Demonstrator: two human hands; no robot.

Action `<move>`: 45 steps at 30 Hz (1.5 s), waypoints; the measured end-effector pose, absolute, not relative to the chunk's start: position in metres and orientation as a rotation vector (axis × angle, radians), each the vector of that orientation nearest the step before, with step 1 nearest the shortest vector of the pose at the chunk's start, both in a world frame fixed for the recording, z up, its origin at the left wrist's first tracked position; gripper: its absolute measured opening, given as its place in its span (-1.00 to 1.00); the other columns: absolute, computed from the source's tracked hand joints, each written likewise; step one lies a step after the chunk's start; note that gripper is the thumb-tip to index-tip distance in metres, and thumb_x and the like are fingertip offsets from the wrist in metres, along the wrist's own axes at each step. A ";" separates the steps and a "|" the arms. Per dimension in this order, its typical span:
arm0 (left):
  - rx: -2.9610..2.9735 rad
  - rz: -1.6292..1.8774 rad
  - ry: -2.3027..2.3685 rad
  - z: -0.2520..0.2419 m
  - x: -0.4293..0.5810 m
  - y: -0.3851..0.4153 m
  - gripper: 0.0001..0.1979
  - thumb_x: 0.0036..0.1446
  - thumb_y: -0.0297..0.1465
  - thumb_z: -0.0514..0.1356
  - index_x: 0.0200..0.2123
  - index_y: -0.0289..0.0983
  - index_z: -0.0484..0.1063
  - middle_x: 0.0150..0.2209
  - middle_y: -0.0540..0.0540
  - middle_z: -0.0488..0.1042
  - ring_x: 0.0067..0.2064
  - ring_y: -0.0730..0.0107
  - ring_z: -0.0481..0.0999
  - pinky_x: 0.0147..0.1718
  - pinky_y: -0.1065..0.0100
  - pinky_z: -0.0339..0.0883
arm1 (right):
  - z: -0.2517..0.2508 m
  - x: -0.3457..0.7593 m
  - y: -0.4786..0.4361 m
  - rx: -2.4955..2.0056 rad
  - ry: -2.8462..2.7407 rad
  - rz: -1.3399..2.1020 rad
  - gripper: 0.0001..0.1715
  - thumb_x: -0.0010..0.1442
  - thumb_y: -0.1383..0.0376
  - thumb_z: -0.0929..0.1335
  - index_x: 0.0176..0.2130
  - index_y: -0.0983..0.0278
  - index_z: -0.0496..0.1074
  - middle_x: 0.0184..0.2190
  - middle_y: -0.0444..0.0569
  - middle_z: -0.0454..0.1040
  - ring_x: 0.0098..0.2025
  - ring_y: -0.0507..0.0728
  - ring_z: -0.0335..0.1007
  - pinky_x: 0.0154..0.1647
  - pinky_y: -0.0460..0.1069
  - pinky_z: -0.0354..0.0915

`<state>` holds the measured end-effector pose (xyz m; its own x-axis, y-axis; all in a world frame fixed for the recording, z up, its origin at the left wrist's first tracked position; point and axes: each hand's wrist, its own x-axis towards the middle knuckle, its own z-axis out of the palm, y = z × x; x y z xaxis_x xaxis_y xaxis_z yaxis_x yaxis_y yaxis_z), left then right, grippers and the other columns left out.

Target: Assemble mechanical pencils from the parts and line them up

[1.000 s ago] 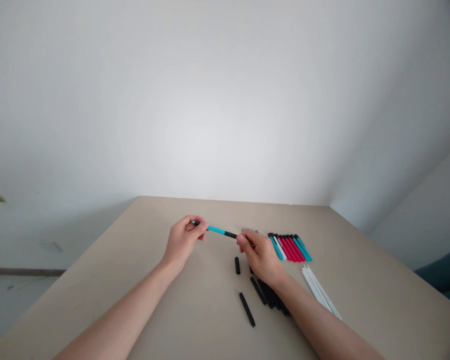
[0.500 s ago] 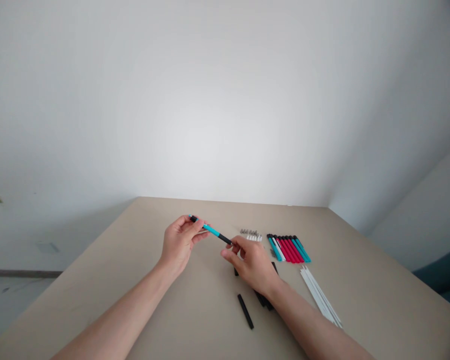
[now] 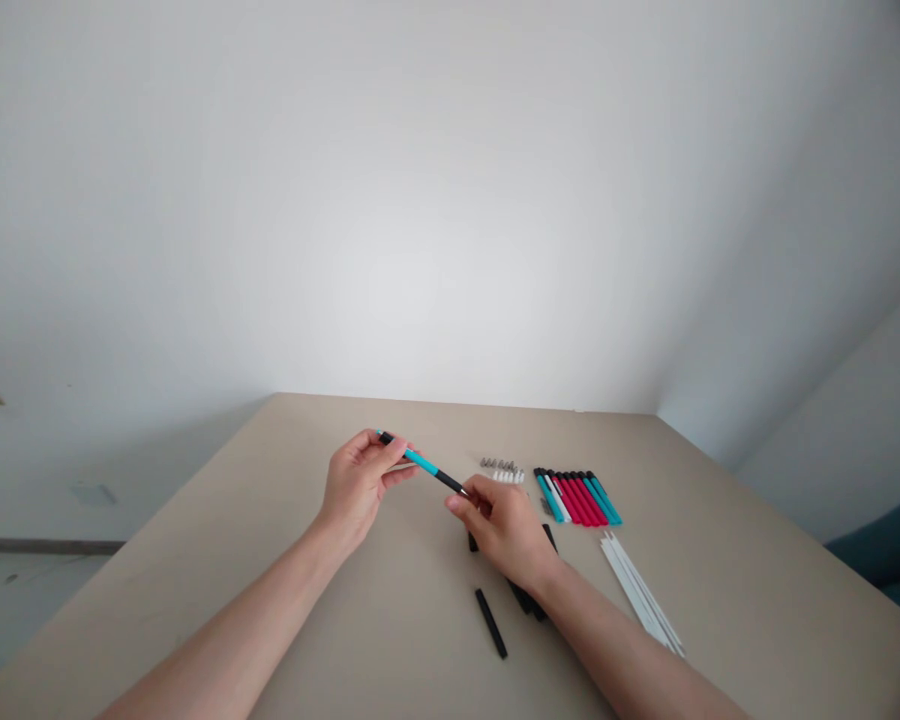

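A turquoise ballpoint pen [image 3: 424, 463] with a black grip slants down to the right between my hands, raised over the table. My left hand [image 3: 356, 487] is closed round its upper end, thumb on the black top part. A thin pale stick, perhaps a refill, shows by the left fingers. At the pen's lower end, my right hand [image 3: 504, 523] pinches the small silver tip with thumb and forefinger; the fingers partly hide it. Beneath the right hand and wrist lie several black tubes [image 3: 520, 597], partly covered. One loose black tube [image 3: 490, 623] lies nearer to me.
Turquoise, white and red pen barrels [image 3: 579, 498] with black tops lie in a row on the table [image 3: 217, 540]. Small metal cones [image 3: 499, 464] and white pieces [image 3: 508, 477] sit behind my right hand. Several thin white sticks [image 3: 640, 590] lie at the right. A wall [image 3: 450, 200] stands behind.
My right hand has shifted very slightly right and down, so a bit more silver shows at the pen's tip. My left hand and the pen are almost still.
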<state>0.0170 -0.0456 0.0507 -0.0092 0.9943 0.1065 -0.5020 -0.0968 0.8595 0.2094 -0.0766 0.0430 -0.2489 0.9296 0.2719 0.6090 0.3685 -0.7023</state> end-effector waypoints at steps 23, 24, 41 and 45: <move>0.922 1.416 0.584 0.057 0.014 -0.048 -0.74 -0.07 -0.38 0.37 -0.39 -0.35 0.35 -0.40 -0.07 0.52 -0.28 0.22 0.57 -0.28 0.25 0.49 | 0.039 0.201 -0.082 -1.211 -1.813 1.026 -0.36 0.28 -0.04 0.11 -0.66 0.27 0.13 -0.76 -0.19 0.14 -0.67 -0.05 -0.01 -0.63 -0.12 -0.04; 0.930 1.425 0.594 0.057 0.014 -0.048 -0.73 -0.07 -0.37 0.37 -0.38 -0.34 0.35 -0.40 -0.07 0.52 -0.29 0.23 0.57 -0.29 0.25 0.49 | 0.040 0.200 -0.083 -1.212 -1.812 1.056 -0.36 0.28 -0.04 0.11 -0.65 0.28 0.18 -0.76 -0.19 0.16 -0.67 -0.05 0.00 -0.63 -0.12 -0.03; 1.103 1.373 0.775 0.056 0.023 -0.058 -0.44 -0.06 -0.36 0.33 0.04 -0.22 0.27 -0.35 -0.02 0.47 -0.38 0.34 0.52 -0.41 0.27 0.49 | 0.041 0.194 -0.086 -1.172 -1.988 0.989 -0.66 0.24 0.26 0.21 -0.50 0.32 0.36 -0.59 -0.18 0.30 -0.52 -0.03 0.12 -0.47 -0.13 0.05; 1.104 1.362 0.802 0.055 0.023 -0.057 -0.47 -0.06 -0.36 0.33 0.02 -0.23 0.31 -0.37 -0.01 0.47 -0.41 0.35 0.51 -0.45 0.28 0.49 | 0.043 0.194 -0.087 -1.153 -1.985 1.047 -0.64 0.24 0.26 0.22 -0.52 0.33 0.37 -0.60 -0.18 0.30 -0.53 -0.04 0.10 -0.48 -0.13 0.04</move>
<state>0.0233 -0.0574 0.0550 0.0928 0.9833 0.1565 -0.3407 -0.1163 0.9330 0.1941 -0.0872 0.0429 -0.4354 0.8932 0.1125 0.4116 0.3087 -0.8575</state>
